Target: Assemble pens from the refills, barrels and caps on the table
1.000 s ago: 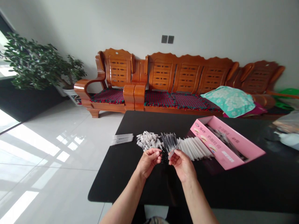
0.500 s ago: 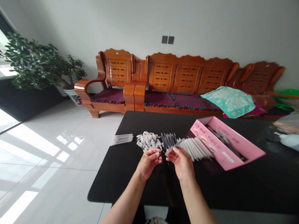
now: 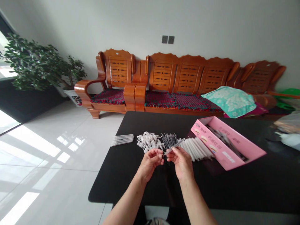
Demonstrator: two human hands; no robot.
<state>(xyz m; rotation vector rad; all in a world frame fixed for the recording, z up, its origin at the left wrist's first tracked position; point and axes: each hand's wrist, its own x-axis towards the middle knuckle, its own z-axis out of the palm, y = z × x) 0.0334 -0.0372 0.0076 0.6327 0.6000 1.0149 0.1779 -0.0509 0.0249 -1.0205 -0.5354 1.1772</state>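
The right hand point(image 3: 181, 161) is now a little farther from the pink box point(image 3: 222, 157) than one second ago, and its wrist is turned. The translucent pen barrel point(image 3: 179, 142) in its fingers lies at a flatter slant, its lower end farther out from the box. The left hand point(image 3: 152, 161) has its fingertips slightly nearer the box, so the gap between them and that barrel end is narrower.

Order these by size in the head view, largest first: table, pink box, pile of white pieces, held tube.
Table
Pink box
Pile of white pieces
Tube held in the right hand
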